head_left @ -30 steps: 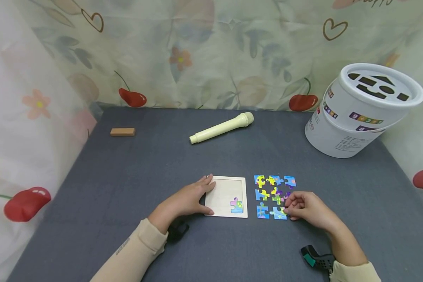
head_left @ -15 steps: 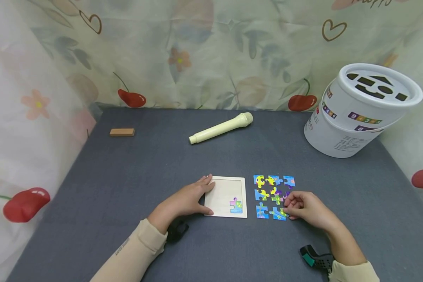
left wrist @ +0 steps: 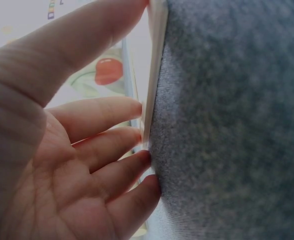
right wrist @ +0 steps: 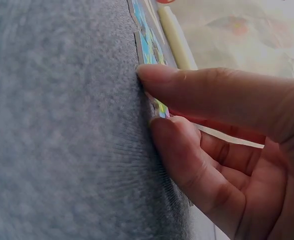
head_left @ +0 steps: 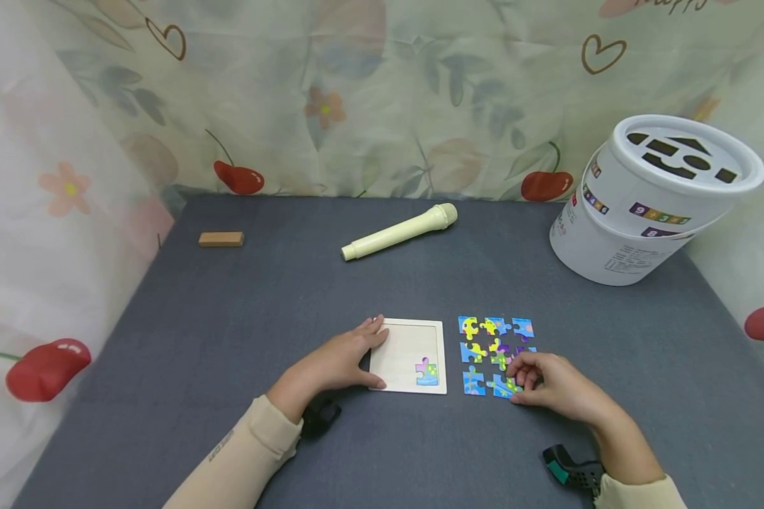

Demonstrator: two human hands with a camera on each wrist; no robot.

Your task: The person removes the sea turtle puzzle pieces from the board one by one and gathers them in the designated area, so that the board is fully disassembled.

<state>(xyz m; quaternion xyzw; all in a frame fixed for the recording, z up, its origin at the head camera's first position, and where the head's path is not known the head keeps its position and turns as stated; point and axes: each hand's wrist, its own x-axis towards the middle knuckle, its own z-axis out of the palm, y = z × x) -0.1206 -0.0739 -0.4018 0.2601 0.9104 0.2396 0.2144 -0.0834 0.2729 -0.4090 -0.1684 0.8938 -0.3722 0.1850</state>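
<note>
My left hand point(head_left: 340, 357) rests at the left edge of a square wooden puzzle tray point(head_left: 404, 336), thumb near its lower left corner and fingers along the upper left. In the left wrist view those fingers are nearly straight against the tray edge. One pink, blue and green jigsaw piece point(head_left: 427, 372) lies in the tray's lower right. My right hand point(head_left: 557, 385) pinches a blue-green jigsaw piece point(head_left: 502, 387) between thumb and index finger, at the lower right of a group of loose pieces. The right wrist view shows the thumb point(right wrist: 162, 77) touching that piece; the fingertips partly cover it.
Several other jigsaw pieces point(head_left: 473, 352) lie in rows right of the tray. A cream toy microphone point(head_left: 401, 231) and a small wooden block point(head_left: 221, 240) lie farther back. A white shape-sorter bucket point(head_left: 643, 212) stands at the back right. Behind is a patterned curtain.
My right thumb has shifted down to the lower edge of the corner piece, and the index finger has moved slightly left. My left hand and the tray stay in place.
</note>
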